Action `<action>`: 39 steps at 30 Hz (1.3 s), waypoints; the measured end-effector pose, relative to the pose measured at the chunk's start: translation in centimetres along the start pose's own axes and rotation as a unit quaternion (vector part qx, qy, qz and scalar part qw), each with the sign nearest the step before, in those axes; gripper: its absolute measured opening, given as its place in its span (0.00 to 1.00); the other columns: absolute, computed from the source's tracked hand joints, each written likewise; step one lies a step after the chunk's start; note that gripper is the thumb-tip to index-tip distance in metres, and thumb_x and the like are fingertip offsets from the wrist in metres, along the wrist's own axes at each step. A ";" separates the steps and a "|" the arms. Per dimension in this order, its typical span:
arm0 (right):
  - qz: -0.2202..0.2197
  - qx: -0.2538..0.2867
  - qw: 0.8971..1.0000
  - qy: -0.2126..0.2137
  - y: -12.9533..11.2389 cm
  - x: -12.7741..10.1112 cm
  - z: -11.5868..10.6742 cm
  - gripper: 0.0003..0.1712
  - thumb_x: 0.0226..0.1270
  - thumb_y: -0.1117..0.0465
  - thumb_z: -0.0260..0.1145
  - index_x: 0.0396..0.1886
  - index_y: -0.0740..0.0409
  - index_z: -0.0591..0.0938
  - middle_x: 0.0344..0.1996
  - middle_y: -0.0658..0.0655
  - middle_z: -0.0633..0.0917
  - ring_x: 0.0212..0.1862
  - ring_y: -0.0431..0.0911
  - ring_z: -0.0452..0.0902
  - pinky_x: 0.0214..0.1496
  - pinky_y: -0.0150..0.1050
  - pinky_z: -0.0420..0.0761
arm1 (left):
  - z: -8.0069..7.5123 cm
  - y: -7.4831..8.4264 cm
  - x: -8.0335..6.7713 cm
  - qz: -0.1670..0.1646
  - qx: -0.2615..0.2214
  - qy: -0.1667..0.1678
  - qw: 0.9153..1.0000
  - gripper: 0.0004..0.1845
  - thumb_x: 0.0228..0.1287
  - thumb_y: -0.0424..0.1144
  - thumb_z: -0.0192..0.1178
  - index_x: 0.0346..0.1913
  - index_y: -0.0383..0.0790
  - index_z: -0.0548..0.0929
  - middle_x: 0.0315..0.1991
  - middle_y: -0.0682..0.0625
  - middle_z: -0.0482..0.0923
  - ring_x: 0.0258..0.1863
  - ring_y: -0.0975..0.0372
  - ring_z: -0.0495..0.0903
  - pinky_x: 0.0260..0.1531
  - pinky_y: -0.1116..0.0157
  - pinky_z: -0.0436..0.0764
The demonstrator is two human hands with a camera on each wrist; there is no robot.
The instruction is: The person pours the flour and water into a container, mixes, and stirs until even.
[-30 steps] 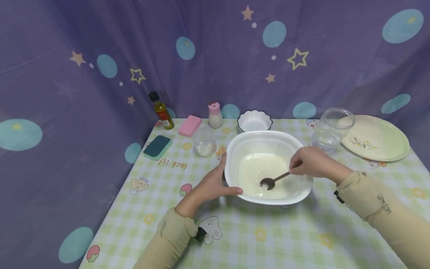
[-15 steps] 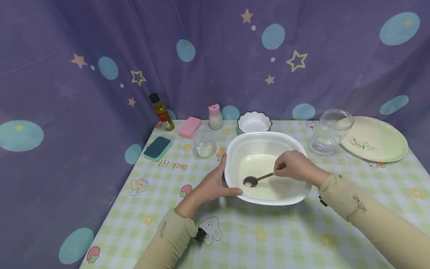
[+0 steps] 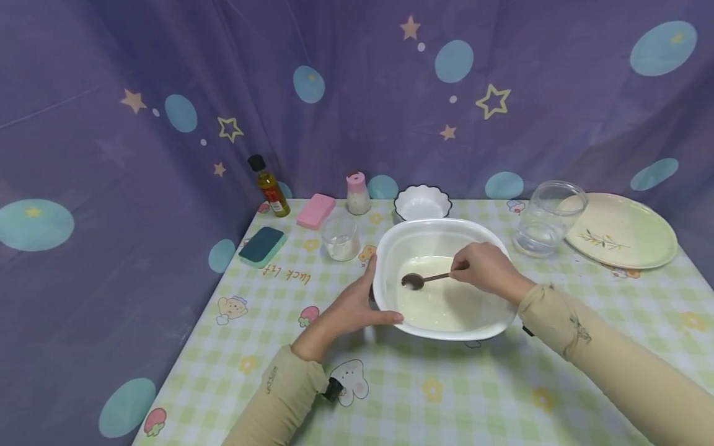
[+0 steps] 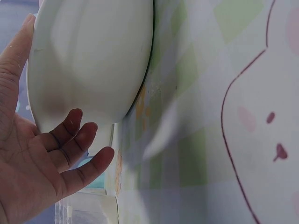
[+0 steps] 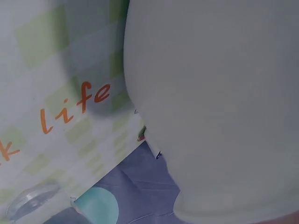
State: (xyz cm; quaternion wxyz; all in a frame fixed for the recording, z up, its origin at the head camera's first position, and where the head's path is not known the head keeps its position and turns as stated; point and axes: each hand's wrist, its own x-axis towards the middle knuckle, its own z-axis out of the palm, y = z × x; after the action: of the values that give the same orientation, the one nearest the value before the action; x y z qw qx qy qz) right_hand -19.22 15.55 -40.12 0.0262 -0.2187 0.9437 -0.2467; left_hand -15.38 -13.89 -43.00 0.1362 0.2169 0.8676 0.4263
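A large white bowl holding pale, milky liquid stands at the middle of the table. My left hand holds its left side, thumb along the near rim. The left wrist view shows the other fingers bent against the outer wall. Over the bowl, my right hand pinches the handle of a dark brown spoon, whose head dips at the liquid's left part. In the right wrist view the bowl's outer wall fills much of the picture; the right hand is mostly out of sight there.
Behind the bowl are a scalloped white dish, a pink-topped shaker and a clear cup. An oil bottle, pink sponge and green sponge sit left. A clear jug and plate stand right.
My right hand has carried the spoon leftward through the liquid, then slightly back toward the bowl's far side. The left hand keeps its place on the bowl.
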 end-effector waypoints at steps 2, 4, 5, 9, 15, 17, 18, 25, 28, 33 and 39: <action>0.006 -0.008 1.000 0.004 0.2 0.0 -0.2 0.06 0.56 0.63 0.72 0.21 0.52 0.87 0.19 0.42 0.83 0.24 0.40 0.72 0.35 0.42 0.72 | 0.0 0.0 0.1 0.001 0.001 0.000 1.000 0.72 0.42 0.65 0.74 0.76 0.59 0.27 0.78 0.52 0.42 0.72 0.61 0.55 0.67 0.57 0.61; 0.013 -0.011 1.000 0.006 0.4 0.0 -0.5 0.06 0.56 0.63 0.72 0.21 0.52 0.87 0.19 0.43 0.83 0.25 0.41 0.72 0.35 0.43 0.72 | 0.0 0.0 0.1 0.000 0.002 -0.001 1.000 0.72 0.42 0.65 0.74 0.76 0.59 0.27 0.78 0.53 0.42 0.71 0.62 0.56 0.67 0.57 0.61; 0.014 -0.012 1.000 0.005 0.5 -0.1 -0.7 0.06 0.56 0.63 0.72 0.21 0.52 0.87 0.19 0.43 0.84 0.25 0.41 0.72 0.35 0.43 0.73 | 0.0 0.0 0.1 -0.001 0.003 0.000 1.000 0.72 0.42 0.65 0.74 0.76 0.59 0.27 0.78 0.53 0.43 0.71 0.62 0.56 0.67 0.57 0.61; 0.023 -0.014 1.000 -0.008 0.8 -0.4 -1.4 0.05 0.57 0.63 0.71 0.22 0.52 0.87 0.20 0.43 0.84 0.25 0.42 0.72 0.35 0.43 0.72 | 0.0 0.1 0.1 -0.001 0.004 0.001 1.000 0.72 0.42 0.65 0.74 0.76 0.59 0.27 0.78 0.53 0.44 0.71 0.62 0.57 0.67 0.57 0.61; 0.045 -0.021 0.998 -0.040 0.9 -1.2 -3.2 0.07 0.57 0.64 0.70 0.21 0.52 0.86 0.18 0.44 0.82 0.24 0.43 0.70 0.30 0.40 0.71 | 0.0 0.1 0.1 0.004 -0.001 0.002 1.000 0.72 0.43 0.63 0.75 0.76 0.58 0.27 0.78 0.50 0.45 0.70 0.60 0.60 0.66 0.56 0.62; 0.048 -0.024 0.997 -0.051 1.0 -1.4 -3.7 0.07 0.58 0.64 0.70 0.21 0.53 0.86 0.18 0.44 0.81 0.24 0.43 0.71 0.29 0.39 0.72 | 0.0 0.1 0.1 0.004 -0.001 0.004 1.000 0.72 0.43 0.62 0.76 0.76 0.57 0.28 0.77 0.49 0.46 0.69 0.60 0.62 0.66 0.56 0.63; 0.048 -0.024 0.997 -0.057 1.0 -1.6 -4.0 0.07 0.58 0.64 0.70 0.21 0.53 0.86 0.18 0.44 0.81 0.24 0.43 0.71 0.29 0.39 0.72 | 0.0 0.1 0.1 0.003 0.000 0.005 1.000 0.72 0.43 0.61 0.76 0.77 0.57 0.28 0.77 0.49 0.47 0.69 0.60 0.62 0.66 0.56 0.63; 0.037 -0.015 0.994 -0.099 1.3 -2.6 -5.1 0.07 0.57 0.64 0.72 0.22 0.53 0.86 0.18 0.44 0.81 0.24 0.41 0.72 0.29 0.38 0.73 | 0.0 0.1 0.0 -0.012 0.010 0.005 1.000 0.72 0.43 0.61 0.76 0.76 0.58 0.28 0.78 0.51 0.45 0.71 0.60 0.59 0.66 0.56 0.62; 0.028 -0.006 0.993 -0.113 1.3 -2.9 -5.1 0.07 0.57 0.64 0.73 0.21 0.52 0.86 0.18 0.44 0.82 0.24 0.41 0.73 0.29 0.38 0.73 | 0.0 0.1 0.0 -0.013 0.009 0.006 1.000 0.72 0.43 0.61 0.76 0.77 0.58 0.29 0.78 0.51 0.45 0.71 0.60 0.59 0.66 0.56 0.62; -0.005 0.008 0.993 -0.119 1.0 -3.0 -4.5 0.09 0.56 0.64 0.73 0.19 0.49 0.85 0.18 0.43 0.81 0.24 0.39 0.72 0.29 0.36 0.73 | 0.0 0.1 0.0 -0.008 0.009 0.008 1.000 0.72 0.43 0.60 0.77 0.77 0.58 0.29 0.78 0.52 0.45 0.70 0.60 0.59 0.66 0.56 0.62; -0.036 0.013 0.995 -0.096 0.1 -2.7 -3.2 0.10 0.56 0.64 0.73 0.19 0.48 0.85 0.19 0.41 0.81 0.23 0.37 0.71 0.31 0.36 0.73 | 0.1 0.0 0.0 -0.008 0.010 0.005 1.000 0.72 0.43 0.60 0.76 0.76 0.58 0.28 0.78 0.51 0.44 0.71 0.60 0.58 0.66 0.56 0.62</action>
State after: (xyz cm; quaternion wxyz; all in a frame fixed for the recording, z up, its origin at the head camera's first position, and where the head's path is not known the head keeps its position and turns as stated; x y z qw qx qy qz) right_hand -17.37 18.24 -37.55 0.1108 -0.2753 0.9250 -0.2372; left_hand -15.40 -13.83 -43.04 0.1329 0.2095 0.8741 0.4176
